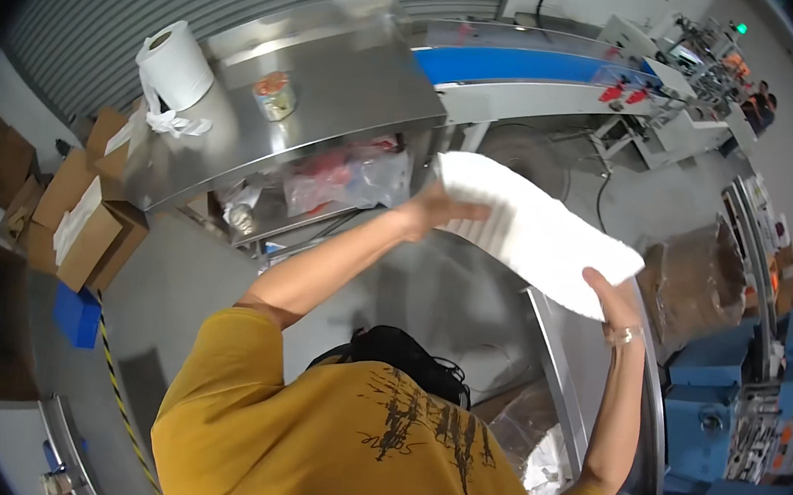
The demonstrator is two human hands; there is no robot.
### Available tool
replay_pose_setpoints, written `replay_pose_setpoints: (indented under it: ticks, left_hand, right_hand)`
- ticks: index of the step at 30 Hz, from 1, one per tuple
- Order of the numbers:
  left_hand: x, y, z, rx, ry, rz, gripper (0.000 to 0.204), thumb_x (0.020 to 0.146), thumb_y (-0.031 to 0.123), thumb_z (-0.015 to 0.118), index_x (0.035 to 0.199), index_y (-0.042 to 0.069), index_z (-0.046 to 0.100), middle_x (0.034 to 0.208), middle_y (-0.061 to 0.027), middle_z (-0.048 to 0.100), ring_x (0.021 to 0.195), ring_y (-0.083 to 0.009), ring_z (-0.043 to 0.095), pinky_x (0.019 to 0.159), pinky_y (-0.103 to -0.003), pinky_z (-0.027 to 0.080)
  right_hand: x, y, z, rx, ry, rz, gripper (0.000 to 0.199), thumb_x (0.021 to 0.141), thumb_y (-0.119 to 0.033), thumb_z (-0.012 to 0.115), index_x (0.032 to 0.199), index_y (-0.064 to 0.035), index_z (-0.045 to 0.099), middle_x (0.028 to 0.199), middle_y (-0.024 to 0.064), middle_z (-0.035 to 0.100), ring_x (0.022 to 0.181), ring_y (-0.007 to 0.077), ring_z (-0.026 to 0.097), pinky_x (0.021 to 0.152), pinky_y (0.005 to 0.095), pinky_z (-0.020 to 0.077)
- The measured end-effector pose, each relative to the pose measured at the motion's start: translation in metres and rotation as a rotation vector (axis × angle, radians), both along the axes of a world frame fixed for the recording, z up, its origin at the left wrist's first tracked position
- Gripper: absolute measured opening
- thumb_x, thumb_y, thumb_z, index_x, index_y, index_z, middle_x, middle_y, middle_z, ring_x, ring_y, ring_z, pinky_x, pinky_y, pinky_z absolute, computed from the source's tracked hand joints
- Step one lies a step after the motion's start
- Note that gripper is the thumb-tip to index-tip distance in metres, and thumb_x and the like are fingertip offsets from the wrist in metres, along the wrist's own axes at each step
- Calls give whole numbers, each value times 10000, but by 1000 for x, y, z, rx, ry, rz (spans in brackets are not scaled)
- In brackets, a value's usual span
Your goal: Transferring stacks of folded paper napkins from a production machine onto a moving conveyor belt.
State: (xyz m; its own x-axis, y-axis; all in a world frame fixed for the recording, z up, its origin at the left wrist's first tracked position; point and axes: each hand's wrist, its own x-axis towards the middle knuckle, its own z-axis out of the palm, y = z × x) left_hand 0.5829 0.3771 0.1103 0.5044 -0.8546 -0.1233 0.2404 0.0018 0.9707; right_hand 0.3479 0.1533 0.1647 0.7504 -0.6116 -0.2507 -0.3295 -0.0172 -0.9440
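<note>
A long white stack (548, 234) of thin, soft-looking sheets spans the space between my two hands, in front of my body. Its edges are ruffled, and fine ridges show near its left end. My left hand (437, 209) grips that left end, with fingers laid across the face. At the lower right end, my right hand (613, 299) clasps the edge, its thumb on top and the other fingers hidden behind. The stack is held in the air, tilted down to the right. What kind of sheets these are, I cannot tell.
A steel table (356, 84) at the back left bears a white paper roll (180, 67) and a small tub (275, 97). Behind runs a blue conveyor belt (531, 66). Cardboard boxes (98, 236) stand left; a metal-edged surface (559, 352) lies under my right arm.
</note>
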Motion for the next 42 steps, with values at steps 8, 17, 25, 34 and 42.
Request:
replay_pose_setpoints:
  ticks: [8,17,25,34,42]
  left_hand:
    - [131,125,-4,41,75,432,728,724,248,775,1309,-1,419,1264,-109,519,1194,-220,464,1034,-343,325]
    - [286,132,-34,314,70,648,1143,696,533,733,1443,-9,58,1467,-203,249,1379,-335,193,1110,-415,190]
    - [344,123,-44,910,-162,602,1023,787,714,478,1405,-53,206,1292,-296,459,1246,-350,442,1056,-393,322]
    - [321,118,-28,1361,-1373,1013,658,798,561,599,1065,-39,553,1121,-289,489,1172,-447,379,976,-558,279]
    - [312,184,-28,1338,-840,890,700,820,592,554,1168,-12,494,1281,-235,460,1305,-375,314,1070,-511,174]
  right_hand:
    - [250,48,-15,150,8,514,650,744,-216,738,1276,28,458,1230,121,551,1110,219,530,947,314,406]
    - [476,27,-60,101,300,690,590,764,-373,715,1246,-101,512,1103,92,624,970,203,627,722,417,535]
    - [548,1,-93,287,273,790,613,756,-273,756,1266,-77,478,1127,68,609,962,187,620,776,339,531]
    - [548,22,-79,293,166,799,547,779,-223,742,1233,-19,515,1133,91,613,1037,196,590,881,286,467]
    - [542,64,-108,15,272,847,644,769,-329,751,1243,10,476,1139,117,597,994,203,587,851,300,467]
